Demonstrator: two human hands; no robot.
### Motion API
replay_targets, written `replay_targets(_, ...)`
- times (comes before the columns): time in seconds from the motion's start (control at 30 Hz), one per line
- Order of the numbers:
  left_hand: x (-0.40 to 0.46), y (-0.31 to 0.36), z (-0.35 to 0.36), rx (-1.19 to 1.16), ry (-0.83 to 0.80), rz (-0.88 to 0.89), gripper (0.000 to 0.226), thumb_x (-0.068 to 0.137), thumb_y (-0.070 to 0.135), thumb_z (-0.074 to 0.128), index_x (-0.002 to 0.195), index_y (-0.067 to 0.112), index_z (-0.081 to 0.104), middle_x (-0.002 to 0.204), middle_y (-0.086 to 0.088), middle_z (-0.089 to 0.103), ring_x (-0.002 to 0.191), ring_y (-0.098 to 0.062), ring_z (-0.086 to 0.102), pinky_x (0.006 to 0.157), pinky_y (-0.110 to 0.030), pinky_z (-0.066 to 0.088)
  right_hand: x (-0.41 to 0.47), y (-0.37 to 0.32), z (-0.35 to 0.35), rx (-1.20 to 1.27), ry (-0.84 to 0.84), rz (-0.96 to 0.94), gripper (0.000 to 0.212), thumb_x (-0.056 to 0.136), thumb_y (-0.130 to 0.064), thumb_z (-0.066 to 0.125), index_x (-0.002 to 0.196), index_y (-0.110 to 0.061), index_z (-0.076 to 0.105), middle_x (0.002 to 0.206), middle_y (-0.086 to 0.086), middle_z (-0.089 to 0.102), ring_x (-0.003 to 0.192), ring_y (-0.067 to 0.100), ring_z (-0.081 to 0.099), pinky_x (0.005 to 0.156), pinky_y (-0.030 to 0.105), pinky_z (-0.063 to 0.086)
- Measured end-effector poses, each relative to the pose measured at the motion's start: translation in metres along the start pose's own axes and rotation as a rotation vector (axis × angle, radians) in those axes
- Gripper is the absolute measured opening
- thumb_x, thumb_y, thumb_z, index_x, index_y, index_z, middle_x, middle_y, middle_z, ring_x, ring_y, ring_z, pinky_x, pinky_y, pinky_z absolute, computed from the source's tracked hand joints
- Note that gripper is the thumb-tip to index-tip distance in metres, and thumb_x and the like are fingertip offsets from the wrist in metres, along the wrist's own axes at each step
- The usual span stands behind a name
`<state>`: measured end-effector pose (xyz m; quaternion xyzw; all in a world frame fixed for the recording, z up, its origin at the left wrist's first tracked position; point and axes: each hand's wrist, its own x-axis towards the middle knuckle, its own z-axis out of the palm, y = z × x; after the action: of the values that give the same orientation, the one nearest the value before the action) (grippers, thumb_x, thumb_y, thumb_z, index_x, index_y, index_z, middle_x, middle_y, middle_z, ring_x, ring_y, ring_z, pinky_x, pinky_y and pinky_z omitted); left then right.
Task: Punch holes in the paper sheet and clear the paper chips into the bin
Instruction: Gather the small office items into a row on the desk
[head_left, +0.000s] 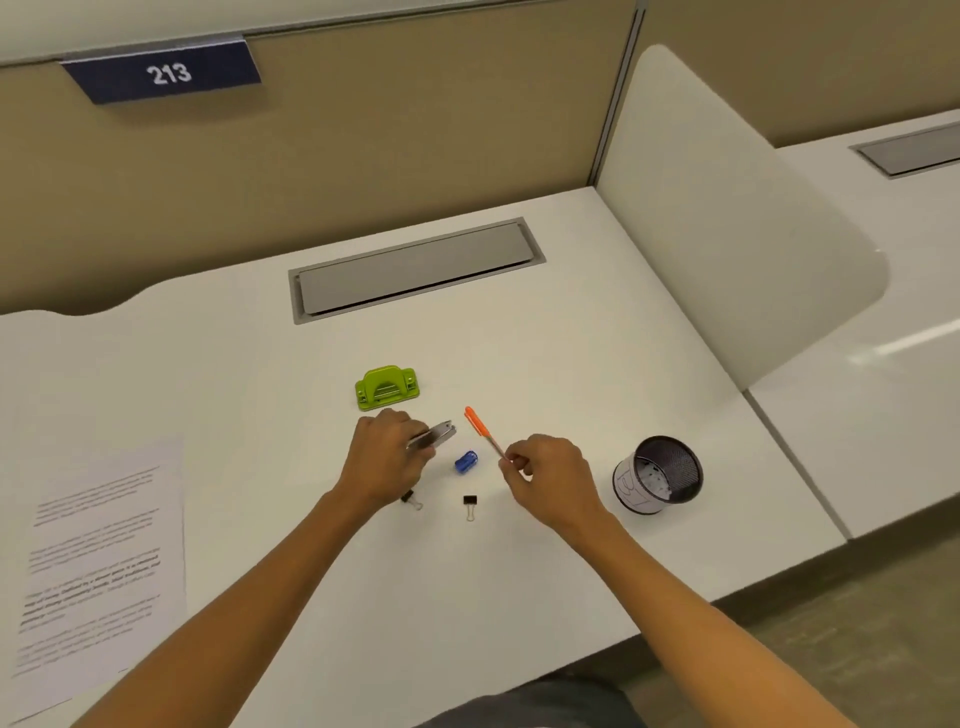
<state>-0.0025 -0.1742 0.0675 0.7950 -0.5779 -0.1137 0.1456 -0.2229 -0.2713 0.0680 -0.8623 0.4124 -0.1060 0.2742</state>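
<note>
My left hand grips a small silver metal hole punch just above the desk, in front of a green two-hole punch. My right hand pinches the lower end of an orange-capped pen, whose cap points up and to the left. A printed paper sheet lies flat at the desk's left edge, apart from both hands. The black mesh bin, with white paper inside, stands to the right of my right hand.
A blue pencil sharpener sits between my hands. Two black binder clips lie just below it. A grey cable hatch is set into the white desk farther back. A white divider panel rises on the right.
</note>
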Motion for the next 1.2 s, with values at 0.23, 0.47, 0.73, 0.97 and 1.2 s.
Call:
replay_targets(0.23, 0.112, 0.082, 0.021, -0.039, -0.042, -0.016, 0.017, 0.088, 0.032, 0.064, 0.092, 0.018, 0.071, 0.087, -0.002, 0.066, 0.082, -0.025, 0.06, 0.074, -0.036, 0.04, 0.075, 0.061, -0.093, -0.083, 0.079, 0.162, 0.015, 0.084, -0.028, 0.067, 0.084, -0.018, 0.077, 0.072, -0.002, 0.074, 0.067, 0.021, 0.067, 0.061, 0.033, 0.057)
replay_targets(0.47, 0.206, 0.137, 0.059, 0.017, -0.126, -0.043, 0.019, 0.089, 0.028, 0.06, 0.089, 0.011, 0.07, 0.088, -0.005, 0.068, 0.089, -0.028, 0.06, 0.073, -0.036, 0.039, 0.132, 0.134, -0.118, -0.141, -0.021, 0.365, 0.016, 0.081, -0.027, 0.07, 0.081, -0.012, 0.077, 0.071, 0.007, 0.071, 0.065, 0.028, 0.066, 0.06, 0.033, 0.058)
replay_targets(0.73, 0.287, 0.154, 0.096, 0.196, -0.239, 0.04, 0.016, 0.089, 0.024, 0.058, 0.094, 0.014, 0.069, 0.097, -0.005, 0.068, 0.1, -0.026, 0.055, 0.076, -0.032, 0.029, 0.16, 0.184, -0.104, -0.188, -0.161, 0.477, 0.012, 0.078, -0.027, 0.068, 0.079, -0.017, 0.076, 0.073, 0.003, 0.069, 0.065, 0.025, 0.066, 0.058, 0.028, 0.054)
replay_targets(0.97, 0.321, 0.171, 0.123, 0.251, -0.228, 0.062, 0.015, 0.092, 0.025, 0.054, 0.093, 0.014, 0.064, 0.101, -0.007, 0.066, 0.102, -0.027, 0.054, 0.077, -0.033, 0.031, 0.152, 0.205, -0.097, -0.184, -0.164, 0.526, 0.013, 0.075, -0.028, 0.066, 0.073, -0.016, 0.073, 0.067, 0.002, 0.067, 0.061, 0.024, 0.064, 0.056, 0.029, 0.055)
replay_targets(1.2, 0.347, 0.177, 0.135, 0.268, -0.206, 0.149, 0.023, 0.093, 0.028, 0.053, 0.103, 0.01, 0.064, 0.109, -0.009, 0.063, 0.108, -0.029, 0.052, 0.081, -0.035, 0.034, 0.142, 0.22, -0.094, -0.188, -0.145, 0.56, 0.014, 0.076, -0.03, 0.067, 0.075, -0.018, 0.074, 0.069, 0.001, 0.067, 0.063, 0.023, 0.063, 0.056, 0.026, 0.053)
